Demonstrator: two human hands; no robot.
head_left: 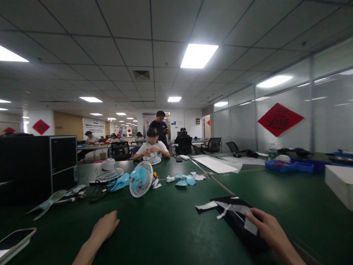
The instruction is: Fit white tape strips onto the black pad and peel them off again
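My left hand (106,224) rests on the green table, fingers curled under; whatever is inside, if anything, is hidden. With thumb and fingers closed, my right hand (264,224) holds a pale, thin strip (250,225), perhaps paper or plastic. Beneath it lies a flat black item (234,221), with more white strips (206,206) across its far end. Beyond my left hand, a small fan head (141,179) with a white grille and light-blue blades stands tilted. Loose blue fan blades (185,180) lie farther to the right.
A black computer case (38,165) stands left, near a phone (16,239). Fan parts and cables (99,191) clutter the table (165,235). A person (151,147) sits opposite with another grille. White sheets (217,163), a blue tray (286,166) and a white box (340,184) are right.
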